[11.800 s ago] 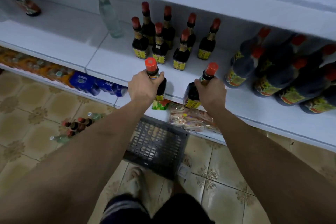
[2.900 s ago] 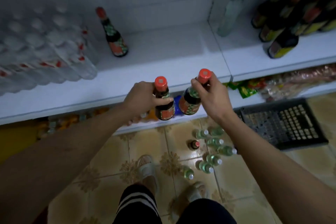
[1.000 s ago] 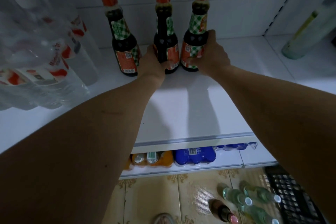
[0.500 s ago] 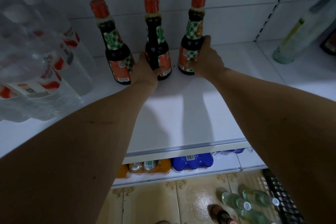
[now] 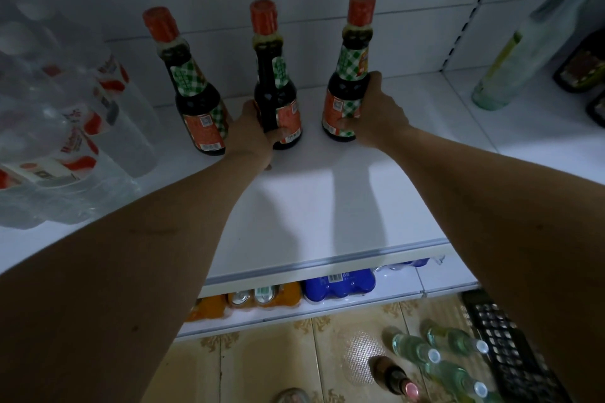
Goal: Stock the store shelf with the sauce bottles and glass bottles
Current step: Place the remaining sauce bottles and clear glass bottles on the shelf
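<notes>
Three dark sauce bottles with red caps and green checked labels stand in a row at the back of the white shelf (image 5: 327, 216). My left hand (image 5: 252, 134) grips the base of the middle sauce bottle (image 5: 276, 88). My right hand (image 5: 376, 114) is wrapped around the lower body of the right sauce bottle (image 5: 352, 75). The left sauce bottle (image 5: 193, 91) stands free beside my left hand. On the tiled floor lie several clear green glass bottles (image 5: 435, 353) and one more dark sauce bottle (image 5: 394, 379).
Shrink-wrapped water bottle packs (image 5: 59, 127) fill the shelf's left side. A tall pale glass bottle (image 5: 517, 56) and dark bottles (image 5: 582, 69) stand in the bay to the right. Canned drinks (image 5: 258, 298) and a blue pack (image 5: 340, 281) sit on the lower shelf. A black crate (image 5: 510, 347) lies on the floor.
Both bottles have been slid a little apart along the shelf's back, the right one further right. Both hands still hold them low on their bodies.
</notes>
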